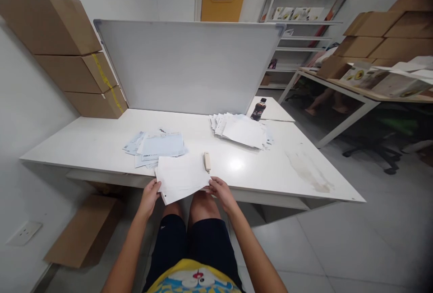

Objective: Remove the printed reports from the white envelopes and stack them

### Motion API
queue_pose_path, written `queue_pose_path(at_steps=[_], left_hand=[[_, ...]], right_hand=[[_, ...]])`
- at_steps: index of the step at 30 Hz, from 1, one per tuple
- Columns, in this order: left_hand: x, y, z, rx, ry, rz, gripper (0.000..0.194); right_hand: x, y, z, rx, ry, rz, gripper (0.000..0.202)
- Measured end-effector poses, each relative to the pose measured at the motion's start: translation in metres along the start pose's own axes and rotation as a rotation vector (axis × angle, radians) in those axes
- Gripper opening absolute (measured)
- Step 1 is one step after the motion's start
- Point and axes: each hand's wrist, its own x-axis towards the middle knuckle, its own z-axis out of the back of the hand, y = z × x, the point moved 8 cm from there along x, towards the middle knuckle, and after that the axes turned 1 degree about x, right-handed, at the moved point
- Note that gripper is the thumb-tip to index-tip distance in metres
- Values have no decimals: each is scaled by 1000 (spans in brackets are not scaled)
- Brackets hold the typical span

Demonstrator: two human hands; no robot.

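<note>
White paper (184,176), perhaps more than one sheet, is held over the front edge of the desk. My left hand (150,192) pinches its left edge, and my right hand (219,189) grips its right corner between thumb and fingers. Just beyond the right corner lies a small beige stapler-like tool (207,162). Behind the paper, on the left, is a loose pile of pale blue printed sheets (162,143). Farther back to the right sits a fanned stack of white papers (241,130).
A whiteboard (189,65) stands along the back of the white desk (270,160). A dark soda bottle (258,109) is behind the paper stack. Cardboard boxes (84,72) are piled at the left, and another box (86,230) lies on the floor. A person's legs (321,101) show under the right table.
</note>
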Motion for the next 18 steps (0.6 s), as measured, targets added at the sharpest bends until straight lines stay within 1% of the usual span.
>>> queue_pose_path(at_steps=[3, 6, 7, 9, 11, 13, 15, 16, 18], left_hand=[[2, -13, -8, 36, 80, -66, 32], [-3, -29, -23, 61, 172, -78, 34], [-7, -32, -30, 67, 209, -52, 34], [-19, -36, -43, 74, 299, 43, 34], [-35, -38, -56, 79, 403, 151, 33], [-50, -42, -69, 88, 490, 201, 34], [-57, -52, -81, 98, 537, 160, 34], [-56, -59, -87, 108, 540, 107, 34], [-46, -75, -98, 151, 503, -48, 30]], right_hand=[[0, 16, 3, -92, 21, 55, 44], [2, 22, 0, -142, 35, 88, 47], [2, 22, -2, -158, 33, 94, 47], [3, 21, -8, -199, 51, 98, 48], [2, 20, -18, -239, 129, 102, 48], [-3, 23, -29, -256, 247, 128, 45], [-9, 33, -32, -238, 309, 193, 38], [-11, 41, -29, -223, 299, 239, 32], [-11, 61, -13, -194, 197, 356, 22]])
